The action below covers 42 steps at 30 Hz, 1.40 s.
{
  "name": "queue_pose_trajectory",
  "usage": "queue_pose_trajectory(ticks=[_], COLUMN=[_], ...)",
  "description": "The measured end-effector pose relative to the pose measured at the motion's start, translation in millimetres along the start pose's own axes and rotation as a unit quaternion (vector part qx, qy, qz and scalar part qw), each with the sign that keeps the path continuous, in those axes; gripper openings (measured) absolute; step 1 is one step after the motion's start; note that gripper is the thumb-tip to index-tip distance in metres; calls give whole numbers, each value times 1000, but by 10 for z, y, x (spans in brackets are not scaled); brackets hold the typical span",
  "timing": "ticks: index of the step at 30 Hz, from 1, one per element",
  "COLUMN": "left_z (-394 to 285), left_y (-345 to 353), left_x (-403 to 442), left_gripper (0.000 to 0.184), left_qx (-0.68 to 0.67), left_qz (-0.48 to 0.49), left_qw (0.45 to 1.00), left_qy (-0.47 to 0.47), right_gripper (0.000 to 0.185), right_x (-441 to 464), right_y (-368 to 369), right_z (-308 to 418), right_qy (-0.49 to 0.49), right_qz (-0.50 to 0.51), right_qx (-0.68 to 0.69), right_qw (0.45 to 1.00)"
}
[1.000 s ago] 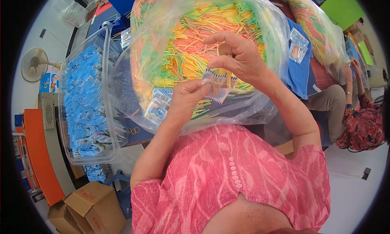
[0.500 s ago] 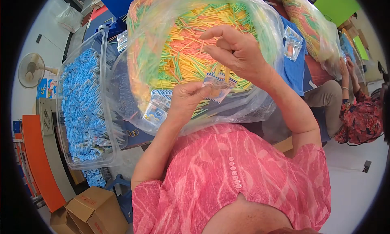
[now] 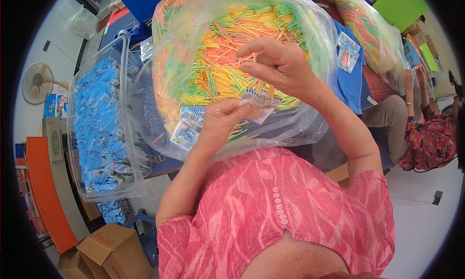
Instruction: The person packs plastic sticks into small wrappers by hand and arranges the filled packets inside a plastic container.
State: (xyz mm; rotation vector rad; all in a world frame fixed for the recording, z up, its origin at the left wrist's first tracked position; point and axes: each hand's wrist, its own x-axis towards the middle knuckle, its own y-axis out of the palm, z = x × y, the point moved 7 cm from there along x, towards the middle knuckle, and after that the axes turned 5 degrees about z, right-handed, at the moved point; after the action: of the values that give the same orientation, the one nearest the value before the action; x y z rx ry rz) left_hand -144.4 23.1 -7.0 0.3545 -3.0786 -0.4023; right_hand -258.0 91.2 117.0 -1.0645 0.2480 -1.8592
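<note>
My left hand (image 3: pixel 224 115) pinches the edge of a small clear printed packet (image 3: pixel 260 109) with a striped border. Pale yellow sticks (image 3: pixel 260 88) show at the packet's upper end, just beneath my right hand (image 3: pixel 283 65). On that hand, thumb and forefinger are apart with nothing visible between their tips; the other fingers are curled and partly hidden. Both hands are over a large clear plastic bag (image 3: pixel 322 61) full of thin yellow, green and pink sticks (image 3: pixel 227 51). Beside my left wrist lies another printed packet (image 3: pixel 186 127).
On the left stands a clear plastic bin (image 3: pixel 138 182) heaped with blue-striped packets (image 3: pixel 99 124). Rubber bands (image 3: pixel 159 159) lie near it. A blue cloth (image 3: pixel 356 92) bears another packet (image 3: pixel 348 52). At right, another person (image 3: pixel 428 138) sits beside a second stick-filled bag (image 3: pixel 363 31). Cardboard boxes (image 3: pixel 114 252) sit lower left.
My right hand has dropped slightly, its fingertips moving down and a little left, with thumb and forefinger still apart. My left hand and its packet have hardly moved.
</note>
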Motion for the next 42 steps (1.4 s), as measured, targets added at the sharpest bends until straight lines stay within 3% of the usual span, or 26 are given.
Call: queue_pose_trajectory(ticks=[1, 4, 8, 14, 16, 19, 23, 26, 28, 31, 32, 34, 36, 37, 38, 40, 42], left_z=[-7, 1, 55, 97, 90, 123, 50, 86, 104, 120, 124, 166, 233, 160, 189, 209, 249], left_y=[-5, 12, 21, 26, 16, 3, 61, 24, 10, -12, -18, -29, -61, 45, 122, 147, 274], left_x=[-1, -2, 15, 55, 72, 88, 101, 110, 125, 136, 138, 149, 215, 231, 271, 327, 420], left_gripper=[16, 16, 17, 19, 20, 18, 19, 20, 21, 21, 21, 21, 20, 18, 18, 15, 13], left_qx=[0, 11, 10, -14, -20, -5, -26, -51, -50, -92, -93, -90, 18, -36, -39, -44, -59], left_qz=[0, 13, 8, -7, -12, 0, -13, -40, -52, -83, -88, -81, -92, -101, -74, -76, -66], left_qw=[1000, 1000, 1000, 999, 999, 1000, 1000, 998, 997, 992, 992, 993, 995, 994, 996, 996, 996], left_qy=[0, 1, -16, -37, -26, -16, -9, 0, 2, -9, -4, -3, -14, -31, -29, 15, 16], right_gripper=[21, 27, 33, 37, 38, 37, 38, 32, 25, 21, 21, 23, 27, 39, 39, 52, 55], right_x=[-7, -4, -19, 8, 30, 38, -15, -83, -111, -225, -257, -326, -461, -501, -545, -699, -843], right_y=[37, 80, 129, -68, -203, -255, -101, -28, 16, -130, -149, -150, -154, -192, -181, -176, -155], right_z=[-71, -137, 33, -102, 41, 214, 206, 221, 24, -97, -156, -148, -129, -108, -96, -183, -169], right_qy=[41, 91, 18, 155, -3, -86, -131, -101, 62, 145, 147, 22, 35, 45, 55, 125, 153], right_qz=[27, 88, 110, 81, -43, -103, -98, -56, 65, 47, 44, 62, 23, 3, -9, -78, -40], right_qx=[56, 58, -36, 72, -47, -140, -165, -131, -21, 66, 66, -4, 37, 16, -7, 69, 47], right_qw=[997, 990, 993, 982, 998, 981, 973, 985, 996, 986, 986, 998, 998, 999, 998, 987, 986])
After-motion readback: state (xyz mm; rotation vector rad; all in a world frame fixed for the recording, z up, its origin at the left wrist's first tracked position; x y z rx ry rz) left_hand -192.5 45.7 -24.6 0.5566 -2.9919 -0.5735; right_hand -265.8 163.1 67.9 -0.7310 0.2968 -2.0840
